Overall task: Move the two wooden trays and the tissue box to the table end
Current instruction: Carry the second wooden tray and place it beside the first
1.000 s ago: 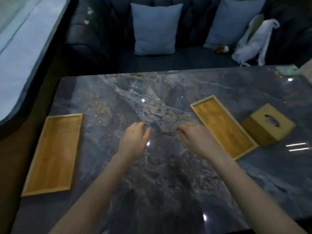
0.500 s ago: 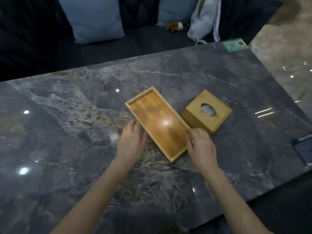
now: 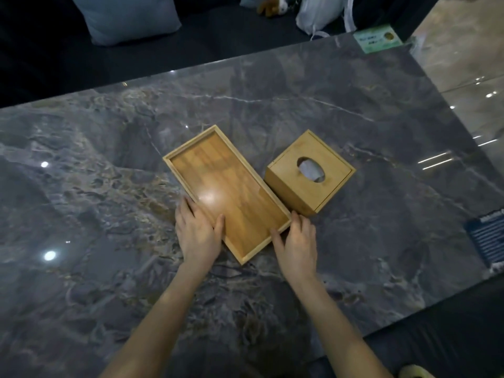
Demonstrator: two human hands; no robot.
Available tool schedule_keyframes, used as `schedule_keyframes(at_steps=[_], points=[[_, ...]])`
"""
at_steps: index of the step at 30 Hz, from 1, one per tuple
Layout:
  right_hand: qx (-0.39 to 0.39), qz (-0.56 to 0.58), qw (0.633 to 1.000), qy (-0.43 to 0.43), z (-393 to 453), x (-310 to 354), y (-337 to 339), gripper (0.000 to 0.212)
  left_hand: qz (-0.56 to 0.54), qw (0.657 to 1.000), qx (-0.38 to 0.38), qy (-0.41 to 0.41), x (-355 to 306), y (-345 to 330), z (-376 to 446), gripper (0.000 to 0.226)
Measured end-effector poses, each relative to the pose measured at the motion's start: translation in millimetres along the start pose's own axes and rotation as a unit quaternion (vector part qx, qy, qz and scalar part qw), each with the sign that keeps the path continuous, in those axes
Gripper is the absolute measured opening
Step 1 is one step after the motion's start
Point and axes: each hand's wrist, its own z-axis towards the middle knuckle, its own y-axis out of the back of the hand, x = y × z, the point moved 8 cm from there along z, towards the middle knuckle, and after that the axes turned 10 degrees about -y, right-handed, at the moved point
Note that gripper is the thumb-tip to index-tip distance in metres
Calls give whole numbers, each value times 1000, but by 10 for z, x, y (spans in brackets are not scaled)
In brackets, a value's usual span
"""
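A shallow wooden tray [image 3: 226,186] lies at an angle in the middle of the grey marble table [image 3: 354,118]. My left hand [image 3: 197,233] grips its left long rim near the near end, thumb inside the tray. My right hand [image 3: 296,241] holds the near right corner, thumb on the short rim. A square wooden tissue box [image 3: 330,186] with an oval slot showing white tissue stands just right of the tray, almost touching it. The second wooden tray is out of view.
A green card [image 3: 377,40] lies at the table's far right corner and a dark printed sheet [image 3: 488,238] at its right edge. Behind the table is a dark sofa with a blue cushion [image 3: 128,17], a plush toy [image 3: 272,6] and a white bag [image 3: 316,15].
The view swung right, so the left tray left the frame. Both hands moved from bare tabletop to the middle tray and closed on its near end.
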Motion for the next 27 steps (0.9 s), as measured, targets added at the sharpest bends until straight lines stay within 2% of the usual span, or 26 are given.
schedule_keyframes(at_steps=[8, 12, 16, 21, 25, 27], points=[[45, 104, 993, -34, 30, -12, -1, 58, -37, 999, 8, 5, 107, -29, 37, 61], [62, 118, 990, -37, -22, 10, -17, 57, -74, 996, 31, 34, 145, 3, 58, 51], [82, 130, 987, -37, -53, 56, -21, 57, -110, 992, 22, 59, 137, 84, 38, 46], [99, 166, 981, -26, -62, 160, 95, 45, -221, 971, -3, 90, 180, 188, -10, 25], [117, 206, 971, -1, -98, 308, 177, 40, -278, 954, -14, 113, 330, 295, -115, 15], [120, 214, 969, 18, -130, 400, 195, 40, -323, 938, -26, 121, 402, 383, -162, 17]])
